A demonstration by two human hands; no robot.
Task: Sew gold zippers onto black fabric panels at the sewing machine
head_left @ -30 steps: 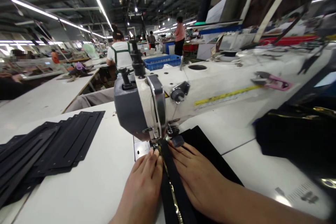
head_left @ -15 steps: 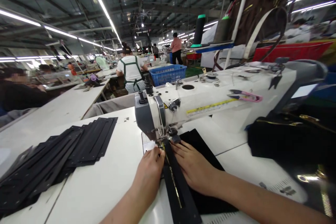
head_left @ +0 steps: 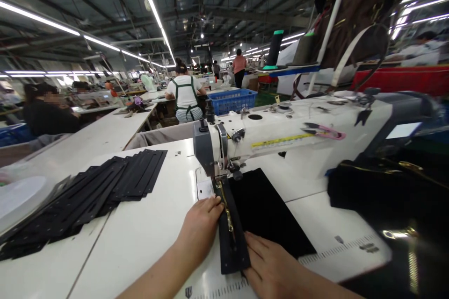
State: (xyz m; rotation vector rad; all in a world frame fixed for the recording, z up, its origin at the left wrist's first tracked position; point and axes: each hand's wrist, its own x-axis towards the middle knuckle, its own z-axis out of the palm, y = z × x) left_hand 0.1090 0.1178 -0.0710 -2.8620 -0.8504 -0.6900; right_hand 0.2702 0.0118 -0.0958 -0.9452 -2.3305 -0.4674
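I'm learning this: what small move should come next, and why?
Perhaps ease the zipper strip forward: its far end lies under the sewing head, the left hand rests at its left side, and the right hand touches its near right edge.

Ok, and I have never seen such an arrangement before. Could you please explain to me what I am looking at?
You are looking through a camera worn on someone's head, facing forward and down. The large white machine with the dark front is a sewing machine. A black strip with a gold zipper reaches up to its needle area. The left hand has its fingers on the strip's left edge; the right hand is at the right edge, nearer the camera. Whether either one pinches it is hard to tell. A wider black piece lies to the right. On the white table, to the left, many black pieces lie overlapping.
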